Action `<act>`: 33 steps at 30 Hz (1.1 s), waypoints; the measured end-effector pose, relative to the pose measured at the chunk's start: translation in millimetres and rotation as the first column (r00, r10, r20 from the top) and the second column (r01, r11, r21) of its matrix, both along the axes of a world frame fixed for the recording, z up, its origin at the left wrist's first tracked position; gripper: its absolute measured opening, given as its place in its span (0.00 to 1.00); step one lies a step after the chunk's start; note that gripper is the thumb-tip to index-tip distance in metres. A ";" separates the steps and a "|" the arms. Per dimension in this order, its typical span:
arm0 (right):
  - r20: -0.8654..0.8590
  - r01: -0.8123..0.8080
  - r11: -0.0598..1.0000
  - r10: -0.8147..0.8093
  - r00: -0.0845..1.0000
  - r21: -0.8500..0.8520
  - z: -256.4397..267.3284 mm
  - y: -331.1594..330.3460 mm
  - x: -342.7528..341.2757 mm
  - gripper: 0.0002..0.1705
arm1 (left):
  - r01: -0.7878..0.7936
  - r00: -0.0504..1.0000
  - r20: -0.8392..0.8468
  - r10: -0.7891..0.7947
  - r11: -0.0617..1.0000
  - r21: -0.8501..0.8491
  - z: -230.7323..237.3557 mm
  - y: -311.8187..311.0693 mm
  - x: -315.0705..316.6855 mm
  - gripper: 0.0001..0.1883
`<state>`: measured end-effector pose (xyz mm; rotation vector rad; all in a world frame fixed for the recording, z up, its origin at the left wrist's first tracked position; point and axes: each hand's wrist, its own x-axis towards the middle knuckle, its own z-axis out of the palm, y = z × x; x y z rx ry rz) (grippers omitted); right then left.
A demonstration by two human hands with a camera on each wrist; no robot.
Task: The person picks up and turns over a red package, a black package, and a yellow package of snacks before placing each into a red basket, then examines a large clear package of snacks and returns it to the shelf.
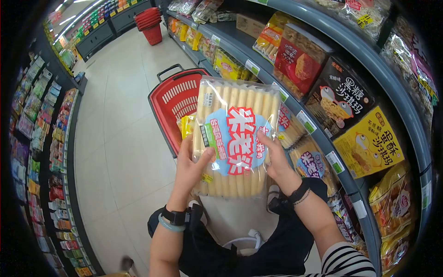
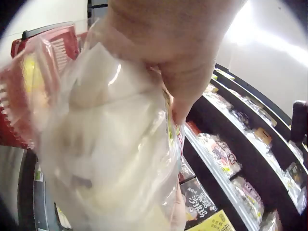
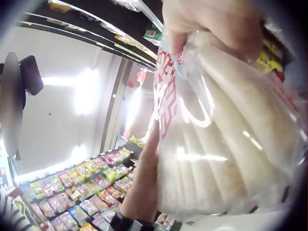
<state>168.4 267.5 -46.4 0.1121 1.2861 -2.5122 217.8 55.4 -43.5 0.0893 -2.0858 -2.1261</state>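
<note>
A clear plastic bag of pale stick snacks [image 1: 240, 138], with a blue and red label, is held up in front of the body. My left hand [image 1: 190, 164] grips its left edge, thumb on the front. On the opposite edge, my right hand [image 1: 277, 159] holds the bag with its thumb over the label. The left wrist view shows the clear wrapping [image 2: 110, 134] close up under the left hand [image 2: 168, 43]. In the right wrist view, the right hand [image 3: 216, 24] grips the bag [image 3: 221, 139] from above.
A red shopping basket [image 1: 159, 99] with a yellow package in it is behind the bag. Snack shelves [image 1: 318, 134] run along the right, more shelving [image 1: 60, 152] along the left. Stacked red baskets [image 1: 151, 32] stand farther down the aisle.
</note>
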 end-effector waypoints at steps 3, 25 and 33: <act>0.085 0.017 0.991 -0.006 0.996 -0.129 -3.3 -0.2 -8.3 0.21 | -0.171 0.919 -0.385 -0.083 0.798 -0.578 5.9 -1.3 0.4 0.46; 0.013 -0.046 0.999 0.046 0.999 0.014 12.3 9.2 -19.1 0.25 | -0.399 0.854 -0.438 0.282 0.894 -0.203 -12.2 7.8 27.6 0.22; 0.387 0.065 0.996 -0.084 0.918 0.062 -18.2 -5.5 -22.5 0.31 | -0.319 0.923 -0.173 0.344 0.935 0.155 8.1 9.1 33.6 0.21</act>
